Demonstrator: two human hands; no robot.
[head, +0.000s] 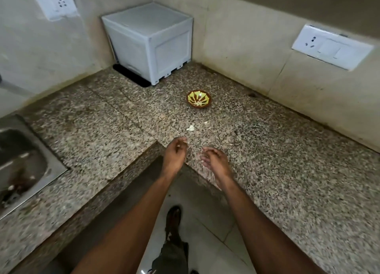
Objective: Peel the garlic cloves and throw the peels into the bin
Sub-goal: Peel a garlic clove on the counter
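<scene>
Garlic work looks partly done, as far as I can judge: my left hand [174,152] hovers over the counter [287,160] corner with fingers curled round a small pale bit, clove or peel, I cannot tell which. My right hand [213,158] hangs beside it, fingers loose and holding nothing. A pale scrap [191,128] lies on the counter just beyond my hands, and the small patterned bowl [198,99] further back holds a few pale pieces. No bin is in view, so the peels remain to be binned.
</scene>
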